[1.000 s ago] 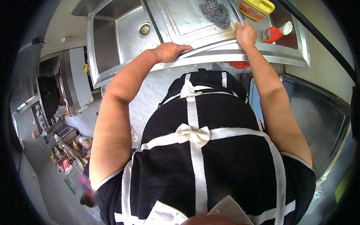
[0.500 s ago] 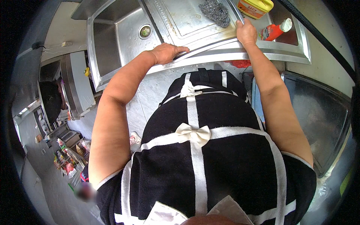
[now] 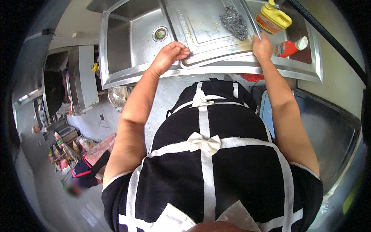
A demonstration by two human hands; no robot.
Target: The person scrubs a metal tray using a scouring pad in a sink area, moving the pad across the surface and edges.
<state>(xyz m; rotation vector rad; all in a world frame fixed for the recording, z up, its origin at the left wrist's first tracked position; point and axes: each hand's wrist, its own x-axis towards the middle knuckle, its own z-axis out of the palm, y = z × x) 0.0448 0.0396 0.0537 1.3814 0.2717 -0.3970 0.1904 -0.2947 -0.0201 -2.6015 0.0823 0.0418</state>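
A flat stainless steel tray (image 3: 208, 42) with a raised rim lies across the steel double sink (image 3: 143, 69), covering its middle. A grey steel wool scourer (image 3: 234, 24) rests on the tray, toward its right side. My right hand (image 3: 263, 47) grips the tray's right rim near the close corner, thumb up along the edge. At the close left corner, my left hand (image 3: 171, 56) is raised with loosely bent fingers, its fingertips by the rim; it holds nothing that I can see.
Right of the tray, a yellow jug (image 3: 273, 19) and a red bottle with a white cap (image 3: 290, 47) stand in the sink. A drain (image 3: 160, 34) shows in the left basin. A dark hose (image 3: 328, 36) crosses at upper right. Behind me on the left is another person (image 3: 91, 168).
My left hand has come off the tray's near edge and turned, its fingers now bent. My right hand stays on the right rim. The view has shifted, showing more of the jug and the other person.
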